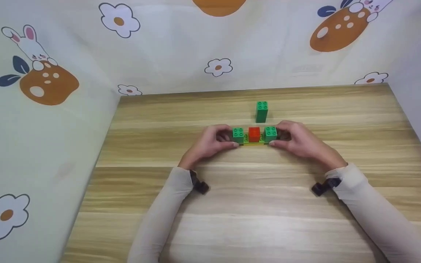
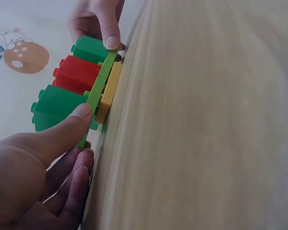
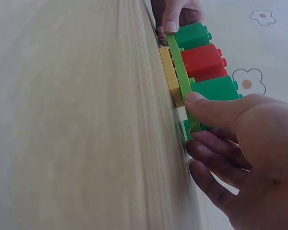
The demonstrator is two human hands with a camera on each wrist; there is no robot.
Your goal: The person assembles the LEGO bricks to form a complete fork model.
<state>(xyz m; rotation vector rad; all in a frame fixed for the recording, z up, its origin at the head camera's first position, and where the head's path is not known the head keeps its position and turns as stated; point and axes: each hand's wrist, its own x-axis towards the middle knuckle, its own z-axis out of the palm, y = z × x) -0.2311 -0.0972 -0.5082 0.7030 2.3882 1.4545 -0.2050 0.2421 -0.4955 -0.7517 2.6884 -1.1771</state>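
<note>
A row of toy building bricks lies between both hands in the head view. On its light green plates sit a left green brick, a red brick in the middle and a right green brick. A yellow brick shows under the plates, close over the wooden table. My left hand pinches the row's left end, thumb on the plate edge and fingers beneath. At the opposite end, my right hand pinches the plate the same way, as the right wrist view shows.
Behind the row stands a tall green brick tower. A printed cloth with flowers and rabbits walls off the table's back and left side; a plain pale wall rises on the right.
</note>
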